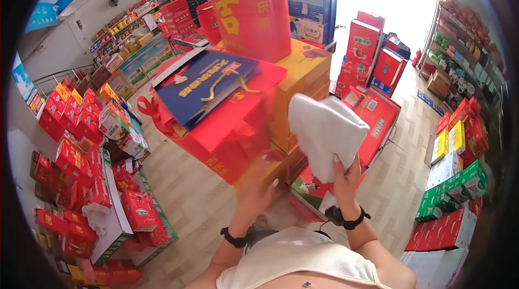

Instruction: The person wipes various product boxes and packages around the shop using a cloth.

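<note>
A folded white cloth is pinched between the thumb and fingers of my right hand, held up in front of the yellow boxes. My left hand is blurred; its fingers are partly spread near the lower side of the red boxes and bags, and nothing shows in it. Flat on the red stack lies a dark blue bag with gold cord handles. Behind it stands a tall red bag with yellow characters.
Red cartons lie right of the yellow boxes. Rows of gift boxes line the left side. Shelves and more boxes stand at the right. Tiled floor runs between them. A bright doorway is at the back right.
</note>
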Motion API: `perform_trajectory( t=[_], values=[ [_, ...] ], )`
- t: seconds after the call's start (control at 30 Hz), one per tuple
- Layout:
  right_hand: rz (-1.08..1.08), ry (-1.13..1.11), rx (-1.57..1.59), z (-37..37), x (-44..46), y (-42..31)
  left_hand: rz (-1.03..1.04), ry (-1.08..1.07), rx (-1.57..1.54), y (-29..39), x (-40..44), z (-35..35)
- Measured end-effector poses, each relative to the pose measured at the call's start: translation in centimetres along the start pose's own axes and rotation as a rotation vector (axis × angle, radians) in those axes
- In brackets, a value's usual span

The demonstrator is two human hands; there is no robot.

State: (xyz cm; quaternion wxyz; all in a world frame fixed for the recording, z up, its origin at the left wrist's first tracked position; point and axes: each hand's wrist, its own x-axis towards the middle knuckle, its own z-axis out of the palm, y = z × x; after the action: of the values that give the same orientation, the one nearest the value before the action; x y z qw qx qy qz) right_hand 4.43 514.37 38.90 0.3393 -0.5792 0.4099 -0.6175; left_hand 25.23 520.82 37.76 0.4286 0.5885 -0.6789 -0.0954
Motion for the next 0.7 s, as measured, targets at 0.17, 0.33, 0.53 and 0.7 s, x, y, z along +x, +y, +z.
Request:
perform_trajectory(
  t=[0.17, 0.33, 0.53, 0.7],
  values=[
    [-0.327, 0.069, -0.026, 8.9, 0.8, -1.1, 0.322, 0.427, 0.071, 0.0, 0.2, -7.0],
    [-0.567, -0.186, -0.084, 16.4, 1.5, -3.4, 0.312, 0.511, 0.25, -3.6, 1.0, -11.3],
    [-0.727, -0.441, -0.097, 19.9, 0.6, -3.8, 0.233, 0.403, 0.241, -6.3, 2.4, -12.9],
    [-0.627, -0.434, 0.243, 17.7, 1.5, -2.1, 0.216, 0.392, 0.299, -6.3, 2.7, -12.6]
  ],
)
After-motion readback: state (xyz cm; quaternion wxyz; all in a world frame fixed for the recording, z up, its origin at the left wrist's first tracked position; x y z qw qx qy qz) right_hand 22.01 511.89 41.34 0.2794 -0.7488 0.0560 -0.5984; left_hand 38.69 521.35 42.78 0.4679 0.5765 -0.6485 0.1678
